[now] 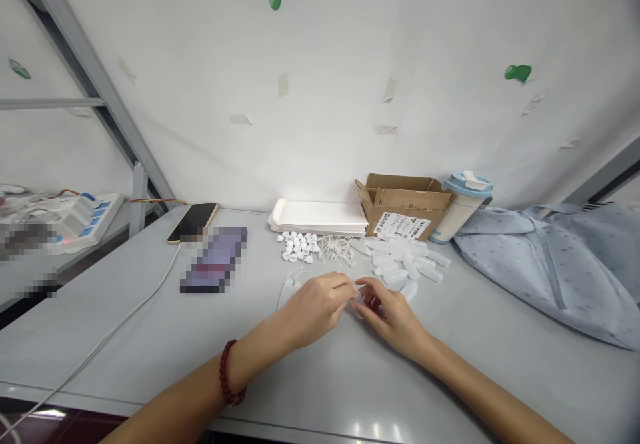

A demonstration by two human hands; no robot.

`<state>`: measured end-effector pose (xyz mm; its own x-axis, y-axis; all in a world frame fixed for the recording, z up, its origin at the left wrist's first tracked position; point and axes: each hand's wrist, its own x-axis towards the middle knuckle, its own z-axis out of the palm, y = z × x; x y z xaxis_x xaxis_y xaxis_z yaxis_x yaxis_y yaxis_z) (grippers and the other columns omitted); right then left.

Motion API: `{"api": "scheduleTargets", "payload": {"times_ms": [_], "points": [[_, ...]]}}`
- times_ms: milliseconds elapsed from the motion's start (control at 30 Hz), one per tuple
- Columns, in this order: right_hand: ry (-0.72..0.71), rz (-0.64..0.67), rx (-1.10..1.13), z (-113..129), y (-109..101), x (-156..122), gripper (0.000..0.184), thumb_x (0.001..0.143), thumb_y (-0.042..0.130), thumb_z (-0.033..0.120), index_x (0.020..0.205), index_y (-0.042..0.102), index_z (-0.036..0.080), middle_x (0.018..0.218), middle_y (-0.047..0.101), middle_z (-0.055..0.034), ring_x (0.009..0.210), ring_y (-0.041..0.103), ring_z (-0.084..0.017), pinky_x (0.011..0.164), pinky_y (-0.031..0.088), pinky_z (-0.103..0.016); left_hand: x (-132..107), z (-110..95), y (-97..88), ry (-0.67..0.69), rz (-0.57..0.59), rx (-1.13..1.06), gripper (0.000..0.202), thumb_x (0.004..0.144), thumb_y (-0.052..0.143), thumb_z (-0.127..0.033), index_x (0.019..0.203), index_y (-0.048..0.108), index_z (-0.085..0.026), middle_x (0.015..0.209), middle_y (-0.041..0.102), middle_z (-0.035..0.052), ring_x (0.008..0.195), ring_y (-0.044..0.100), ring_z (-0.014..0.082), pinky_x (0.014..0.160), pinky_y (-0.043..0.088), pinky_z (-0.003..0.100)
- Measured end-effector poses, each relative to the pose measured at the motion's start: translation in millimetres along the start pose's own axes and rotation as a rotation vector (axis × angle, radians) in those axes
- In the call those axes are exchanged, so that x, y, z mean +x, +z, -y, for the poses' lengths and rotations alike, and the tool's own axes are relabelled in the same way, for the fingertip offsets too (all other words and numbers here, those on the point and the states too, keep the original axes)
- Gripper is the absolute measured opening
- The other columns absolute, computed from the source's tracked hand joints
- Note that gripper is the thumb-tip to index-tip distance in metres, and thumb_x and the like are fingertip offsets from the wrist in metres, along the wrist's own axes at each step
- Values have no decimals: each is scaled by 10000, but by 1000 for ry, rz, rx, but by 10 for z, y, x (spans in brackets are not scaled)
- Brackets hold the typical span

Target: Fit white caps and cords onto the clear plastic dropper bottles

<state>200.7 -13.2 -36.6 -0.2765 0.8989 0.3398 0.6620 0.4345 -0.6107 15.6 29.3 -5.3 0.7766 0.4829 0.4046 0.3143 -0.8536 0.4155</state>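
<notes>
A small clear piece is pinched between the fingertips of the left hand and the right hand, both closed on it just above the middle of the desk, in front of the loose clear tubes and white caps. The piece looks tiny and slick, so a slack pinch could drop it among the tubes, and a sweeping wrist could scatter the caps. At the desk's back edge the cardboard box stands open with its inside hidden, and the lidded cup beside it shows nothing of its contents.
</notes>
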Motion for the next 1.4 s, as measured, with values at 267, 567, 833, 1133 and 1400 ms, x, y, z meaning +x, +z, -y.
{"api": "scheduleTargets", "payload": {"times_ms": [267, 567, 833, 1133, 1400], "points": [[-53, -35, -19, 1, -7, -6, 266, 879, 443, 271, 1130, 447, 185, 747, 584, -22, 588, 531, -127, 522, 452, -234, 79, -84, -58, -245, -130, -221, 167, 787, 504, -86, 806, 644, -175, 827, 672, 20, 765, 608, 145, 707, 466, 250], [-124, -38, -73, 14, -12, -42, 304, 885, 444, 265, 1179, 379, 220, 723, 580, -2, 560, 534, -124, 536, 456, -234, 98, -105, -60, -432, -165, -473, 103, 763, 552, -162, 792, 651, -166, 807, 665, 18, 764, 611, 141, 712, 495, 240], [-188, -72, -154, 67, -35, -48, 315, 898, 423, 293, 1193, 355, 207, 621, 540, 25, 497, 508, -123, 490, 421, -217, 99, -50, -49, -475, -142, -603, 108, 733, 610, -232, 806, 643, -160, 847, 654, 32, 783, 607, 155, 721, 500, 279], [-210, -63, -158, 60, -36, -65, 348, 899, 443, 296, 1214, 318, 221, 810, 659, -27, 478, 524, -107, 471, 415, -215, 116, -112, -70, -513, -123, -645, 83, 717, 623, -221, 766, 634, -155, 825, 659, 30, 779, 607, 157, 712, 497, 275], [-263, -104, -212, 86, -20, -81, 286, 914, 411, 317, 1166, 362, 192, 726, 635, -20, 484, 554, -117, 437, 408, -213, 129, -141, -93, -569, -57, -684, 146, 712, 625, -255, 810, 657, -152, 794, 670, 23, 740, 613, 153, 664, 478, 245]]}}
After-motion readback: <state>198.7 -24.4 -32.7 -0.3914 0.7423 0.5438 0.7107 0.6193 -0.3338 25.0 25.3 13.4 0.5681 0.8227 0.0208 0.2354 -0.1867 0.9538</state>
